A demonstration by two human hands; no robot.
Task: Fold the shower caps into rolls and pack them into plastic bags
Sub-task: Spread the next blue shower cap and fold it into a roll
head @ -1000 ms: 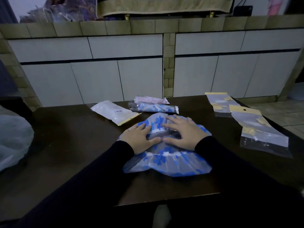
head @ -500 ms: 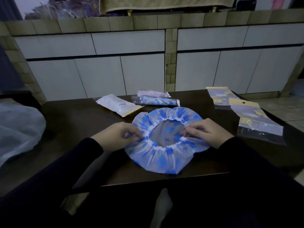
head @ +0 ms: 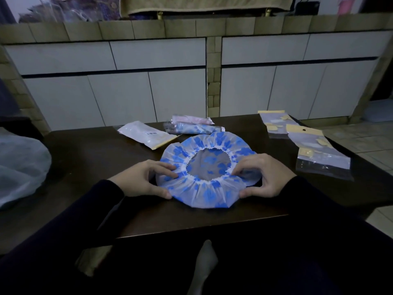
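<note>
One shower cap [head: 204, 167] is lying flat near the tabletop's [head: 85, 158] front edge, opening upward — left hand [head: 144, 179] and right hand [head: 263, 175] fingers pinching its rim.

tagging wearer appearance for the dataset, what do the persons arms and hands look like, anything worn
Both arms are covered by long dark sleeves, black or very dark navy in this dim light, plain with no visible markings, ending at the wrists. The left hand and right hand are bare: no gloves, and no rings, watch or bracelets are visible on the fingers or wrists.

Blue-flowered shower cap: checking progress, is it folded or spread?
Spread. The shower cap lies round on the table, elastic opening up, both edges pinched.
</note>
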